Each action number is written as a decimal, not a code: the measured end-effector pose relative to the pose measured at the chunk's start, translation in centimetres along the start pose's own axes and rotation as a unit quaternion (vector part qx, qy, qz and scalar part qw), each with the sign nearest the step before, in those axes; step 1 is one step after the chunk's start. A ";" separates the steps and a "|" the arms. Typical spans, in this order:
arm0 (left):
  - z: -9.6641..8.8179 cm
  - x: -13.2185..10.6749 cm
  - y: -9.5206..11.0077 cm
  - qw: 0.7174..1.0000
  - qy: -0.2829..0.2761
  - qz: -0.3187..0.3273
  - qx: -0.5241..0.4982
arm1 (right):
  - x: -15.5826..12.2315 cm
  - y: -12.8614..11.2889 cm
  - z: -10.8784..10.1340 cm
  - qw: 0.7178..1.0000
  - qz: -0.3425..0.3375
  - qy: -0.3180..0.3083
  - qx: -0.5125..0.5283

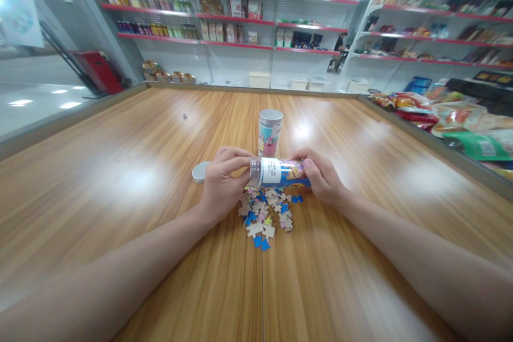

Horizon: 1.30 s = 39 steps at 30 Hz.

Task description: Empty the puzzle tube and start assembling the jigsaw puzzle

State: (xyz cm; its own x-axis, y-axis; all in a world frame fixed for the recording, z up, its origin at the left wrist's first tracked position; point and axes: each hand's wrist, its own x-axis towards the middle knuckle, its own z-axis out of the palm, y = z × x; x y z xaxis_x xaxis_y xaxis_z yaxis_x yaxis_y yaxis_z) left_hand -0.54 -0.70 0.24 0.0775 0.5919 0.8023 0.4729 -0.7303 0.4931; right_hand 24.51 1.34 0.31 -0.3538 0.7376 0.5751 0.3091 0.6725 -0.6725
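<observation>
Lying on its side above the table, a clear plastic jar (295, 170) with a white label and a blue cartoon print has its lidless mouth to the left. My right hand (323, 175) grips its base end. At the mouth, my left hand (226, 179) has its fingers curled against the rim; some fingertips are hidden. Below the jar, jigsaw puzzle pieces (260, 230) lie in a loose pile, some blue, some plain-backed. A silver lid (200, 172) rests beside my left hand. Just behind the held jar stands a second jar (269, 131), upright with its silver lid on.
The wooden table (132, 256) has a raised dark edge. A tiny object (185, 116) lies far left on it. Past the right edge are snack packets (481, 145). Stocked shelves (236, 17) line the back, and a person (340, 45) sits in the distance.
</observation>
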 end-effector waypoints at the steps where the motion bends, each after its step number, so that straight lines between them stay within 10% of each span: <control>1: 0.0 0.0 0.0 1.000 0.007 0.010 0.009 | 0.0 0.0 0.0 1.000 -0.001 -0.002 0.001; 23: 0.4 0.1 0.7 0.996 0.048 0.067 -0.025 | 0.6 0.7 0.2 0.990 0.072 0.059 0.106; 39: 0.2 -0.2 0.8 0.988 -0.012 0.141 -0.068 | 0.7 0.2 0.2 0.981 0.127 -0.024 0.146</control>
State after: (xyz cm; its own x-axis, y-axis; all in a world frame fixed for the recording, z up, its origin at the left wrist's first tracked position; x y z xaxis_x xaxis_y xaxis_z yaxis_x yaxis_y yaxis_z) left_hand 0.00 -1.30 0.43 0.2111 0.3646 0.9069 0.3077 -0.9054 0.2924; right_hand 24.15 1.96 0.52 -0.3411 0.8707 0.3542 0.1297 0.4167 -0.8997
